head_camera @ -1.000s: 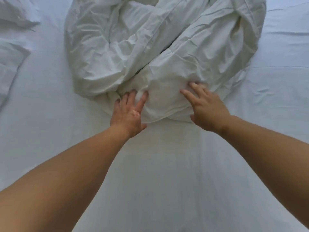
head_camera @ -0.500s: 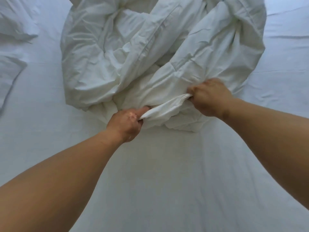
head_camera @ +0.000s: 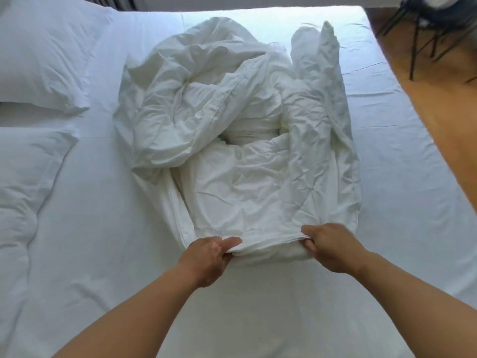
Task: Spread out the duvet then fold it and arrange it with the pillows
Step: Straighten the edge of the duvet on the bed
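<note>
A white duvet (head_camera: 232,140) lies crumpled in a heap in the middle of the bed. Its near edge is pulled flat toward me. My left hand (head_camera: 209,257) pinches that edge at its left end. My right hand (head_camera: 333,249) grips the same edge about a forearm's length to the right. Two white pillows lie at the left side of the bed: the far pillow (head_camera: 44,52) and the near pillow (head_camera: 28,182). Both are apart from the duvet.
The bed's white sheet (head_camera: 402,177) shows on all sides of the heap. A wooden floor (head_camera: 438,120) runs along the bed's right edge. Something dark and thin-legged (head_camera: 418,24) stands at the top right corner.
Both hands went from flat on the heap to gripping its near edge, then pulled that edge toward me. The view has drawn back, showing pillows and floor.
</note>
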Action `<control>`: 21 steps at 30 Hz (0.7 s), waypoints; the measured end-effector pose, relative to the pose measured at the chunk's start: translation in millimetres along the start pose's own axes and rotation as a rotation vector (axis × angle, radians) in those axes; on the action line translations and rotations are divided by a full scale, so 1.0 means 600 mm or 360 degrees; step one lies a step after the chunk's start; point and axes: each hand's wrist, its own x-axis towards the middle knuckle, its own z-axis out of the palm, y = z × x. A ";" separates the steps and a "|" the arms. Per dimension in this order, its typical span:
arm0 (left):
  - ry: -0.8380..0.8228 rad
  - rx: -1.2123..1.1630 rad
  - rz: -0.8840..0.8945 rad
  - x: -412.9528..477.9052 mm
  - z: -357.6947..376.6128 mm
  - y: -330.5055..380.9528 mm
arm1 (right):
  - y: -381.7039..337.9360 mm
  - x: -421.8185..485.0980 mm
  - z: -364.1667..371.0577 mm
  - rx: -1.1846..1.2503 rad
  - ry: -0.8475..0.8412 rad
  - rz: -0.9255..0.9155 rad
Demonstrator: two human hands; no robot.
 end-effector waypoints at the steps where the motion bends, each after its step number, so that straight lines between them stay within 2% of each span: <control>1: -0.0002 0.0013 0.0006 -0.017 0.011 0.017 | -0.002 -0.034 0.014 0.0038 -0.0028 0.0035; 6: -0.0073 0.0095 0.0014 -0.094 0.070 0.089 | -0.004 -0.164 0.100 0.0238 -0.0140 0.0246; 12: -0.0171 0.0154 0.0010 -0.178 0.175 0.144 | 0.002 -0.271 0.217 0.0319 -0.0213 0.0244; 21: -0.0416 0.0230 0.0032 -0.248 0.299 0.206 | 0.029 -0.352 0.330 0.0109 -0.0428 0.0301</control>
